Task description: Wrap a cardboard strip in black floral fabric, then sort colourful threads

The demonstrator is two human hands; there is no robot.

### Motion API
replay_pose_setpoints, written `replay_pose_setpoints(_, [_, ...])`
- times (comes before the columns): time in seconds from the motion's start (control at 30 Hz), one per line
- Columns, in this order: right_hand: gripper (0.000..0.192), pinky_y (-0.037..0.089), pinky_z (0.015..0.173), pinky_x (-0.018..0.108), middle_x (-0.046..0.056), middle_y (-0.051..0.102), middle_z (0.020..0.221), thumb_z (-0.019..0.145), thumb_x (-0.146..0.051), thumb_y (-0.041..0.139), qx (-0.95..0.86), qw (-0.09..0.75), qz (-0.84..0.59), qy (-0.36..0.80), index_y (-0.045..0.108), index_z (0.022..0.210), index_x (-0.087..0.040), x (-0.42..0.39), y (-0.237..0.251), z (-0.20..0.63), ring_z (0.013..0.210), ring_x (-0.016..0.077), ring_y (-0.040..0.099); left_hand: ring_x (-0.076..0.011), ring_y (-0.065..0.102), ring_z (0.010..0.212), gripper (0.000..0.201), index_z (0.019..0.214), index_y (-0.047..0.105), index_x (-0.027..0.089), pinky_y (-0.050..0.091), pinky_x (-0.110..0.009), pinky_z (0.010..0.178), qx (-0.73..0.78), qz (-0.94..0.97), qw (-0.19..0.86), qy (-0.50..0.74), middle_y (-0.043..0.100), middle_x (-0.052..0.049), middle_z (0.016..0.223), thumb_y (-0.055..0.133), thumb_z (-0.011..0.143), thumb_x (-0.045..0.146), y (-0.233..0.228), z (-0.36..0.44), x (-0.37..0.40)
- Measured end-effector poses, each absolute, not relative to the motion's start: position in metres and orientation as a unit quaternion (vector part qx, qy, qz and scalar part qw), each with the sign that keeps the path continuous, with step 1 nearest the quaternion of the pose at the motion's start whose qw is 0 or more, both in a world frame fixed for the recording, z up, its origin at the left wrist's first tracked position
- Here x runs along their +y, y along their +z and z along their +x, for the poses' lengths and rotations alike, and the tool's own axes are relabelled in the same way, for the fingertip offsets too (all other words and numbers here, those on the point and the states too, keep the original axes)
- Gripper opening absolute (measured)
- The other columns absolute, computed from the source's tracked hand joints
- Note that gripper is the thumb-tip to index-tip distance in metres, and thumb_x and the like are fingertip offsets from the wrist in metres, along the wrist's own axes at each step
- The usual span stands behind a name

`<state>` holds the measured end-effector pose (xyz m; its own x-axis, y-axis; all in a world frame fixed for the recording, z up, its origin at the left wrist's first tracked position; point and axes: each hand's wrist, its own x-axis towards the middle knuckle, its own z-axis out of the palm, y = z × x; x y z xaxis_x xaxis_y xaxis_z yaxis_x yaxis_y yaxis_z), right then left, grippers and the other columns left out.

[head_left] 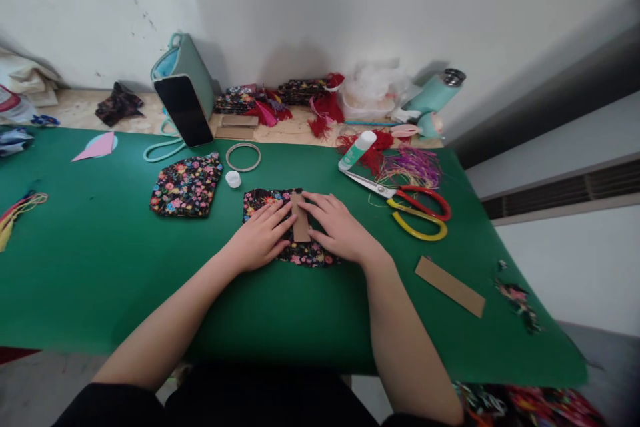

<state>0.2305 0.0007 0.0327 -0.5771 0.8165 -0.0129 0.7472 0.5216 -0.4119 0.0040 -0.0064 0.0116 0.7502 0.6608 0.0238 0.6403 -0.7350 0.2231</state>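
A piece of black floral fabric (260,201) lies flat on the green table cover (100,260). A narrow brown cardboard strip (301,221) rests upright on its middle. My left hand (260,238) lies flat on the fabric, its fingertips touching the strip's left edge. My right hand (337,229) presses down on the fabric with its fingers against the strip's right edge. Both hands have fingers spread and grip nothing.
A second floral fabric piece (187,185), a white cap (233,179) and a ring (243,157) lie to the left. Scissors (410,203), a glue tube (357,150) and coloured threads (410,167) sit right. Another cardboard strip (449,285) lies near right. A phone (184,110) leans at the back.
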Motion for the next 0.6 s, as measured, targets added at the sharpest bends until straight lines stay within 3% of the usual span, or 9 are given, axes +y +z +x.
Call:
replay_pose_setpoints(0.23, [0.058, 0.027, 0.112, 0.055, 0.016, 0.04, 0.148, 0.083, -0.036, 0.06, -0.867, 0.081, -0.457, 0.181, 0.046, 0.136, -0.018, -0.001, 0.035, 0.229, 0.136, 0.0324, 0.036, -0.0283, 0.023, 0.143, 0.053, 0.143, 0.038, 0.013, 0.024, -0.044, 0.116, 0.349, 0.931, 0.102, 0.046, 0.029, -0.013, 0.154, 0.041, 0.095, 0.035, 0.011, 0.003, -0.007])
replay_pose_setpoints(0.43, [0.089, 0.022, 0.114, 0.056, 0.018, 0.035, 0.151, 0.071, -0.05, 0.07, -0.872, 0.07, -0.453, 0.17, 0.034, 0.144, -0.014, -0.001, 0.032, 0.231, 0.138, 0.0341, 0.032, -0.0273, 0.022, 0.143, 0.054, 0.144, 0.036, 0.014, 0.022, -0.044, 0.116, 0.353, 0.929, 0.108, 0.04, 0.029, -0.012, 0.154, 0.039, 0.095, 0.036, 0.01, 0.004, -0.007])
replay_pose_setpoints(0.6, [0.101, 0.013, 0.114, 0.062, 0.016, 0.034, 0.152, 0.066, -0.053, 0.072, -0.863, 0.085, -0.468, 0.17, 0.025, 0.148, -0.017, 0.002, 0.023, 0.231, 0.138, 0.0371, 0.029, -0.0266, 0.019, 0.144, 0.054, 0.145, 0.033, 0.015, 0.02, -0.043, 0.117, 0.35, 0.929, 0.111, 0.037, 0.026, -0.012, 0.155, 0.037, 0.096, 0.036, 0.012, 0.003, -0.007])
